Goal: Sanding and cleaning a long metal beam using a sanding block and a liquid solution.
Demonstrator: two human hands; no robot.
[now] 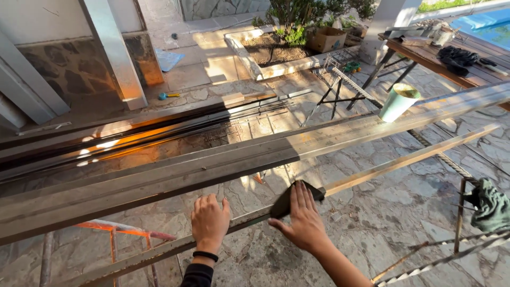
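Here your left hand (pixel 210 220) lies flat on the thin metal bar (pixel 404 159), fingers together and curled over its far edge. Just right of those fingers, your right hand (pixel 303 223) presses a dark sanding pad (pixel 284 202) onto the same bar, fingers straight and slightly spread. Beyond both sets of fingertips runs a wider steel beam (pixel 212 170), bearing a pale green cup (pixel 398 102).
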